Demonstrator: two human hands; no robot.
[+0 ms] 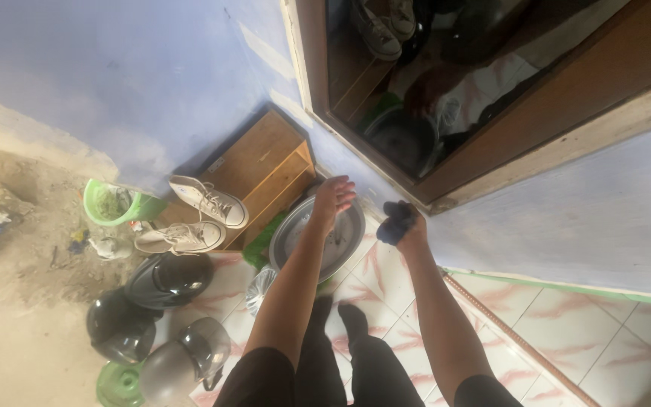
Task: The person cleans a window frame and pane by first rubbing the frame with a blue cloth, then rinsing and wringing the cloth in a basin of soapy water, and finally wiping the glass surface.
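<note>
Blue wall [137, 68] and pink-veined floor tiles [566, 332] fill the view; bare dirt floor [16, 301] at far left, so this looks like an entry corner where outdoor gear gets dropped.

Left to right: a green bucket [111, 203] stands on the dirt against the wall. Next to it a pair of white sneakers [197, 218] sits on the low end of a wooden shoe rack [265, 169], one shoe on top and one lower, probably parked there to stay off the dirt. Below them three dark helmets [160, 309] are grouped on the tile edge, visors up, with a green lid [118, 386] just beside them.

A round metal tray [352, 241] leans at the base of the wall, likely stored on edge to save floor space.

My left hand [333, 197] is stretched forward in front of the tray, fingers loosely spread and drooping, holding nothing; can't tell if it touches the tray.

My right hand [408, 226] is closed in a fist around a dark balled cloth [397, 222], maybe a sock; it sits in the grip, near the wall just below the mirror frame [566, 120]. The mirror reflects more shoes and a basin.

My feet in dark socks stand on the tiles below.
</note>
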